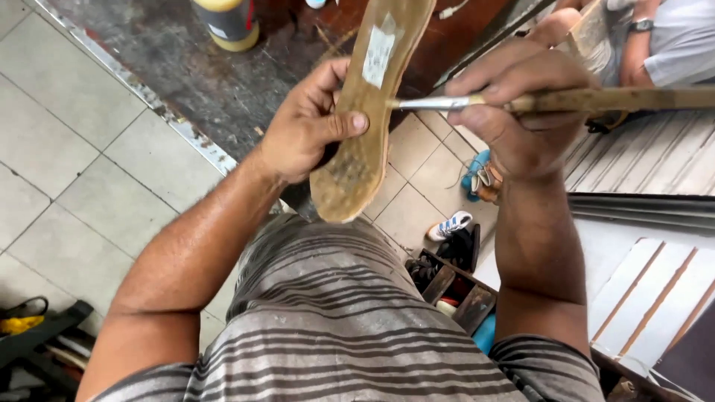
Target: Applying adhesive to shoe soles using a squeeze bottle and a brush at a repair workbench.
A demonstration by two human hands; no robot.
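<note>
Left hand grip clamps the tan shoe sole upright above the lap; right hand grip pinches the brush, tip at the sole's edge. Best practice: steady sole, light even strokes.

bare forearms — short-sleeved shirt, grey with thin dark stripes — no gloves

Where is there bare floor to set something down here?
Pale tiles left of the left hand lie bare, bordered by the metal threshold strip. Below the right hand, shoes and a wooden crate crowd the floor.
</note>
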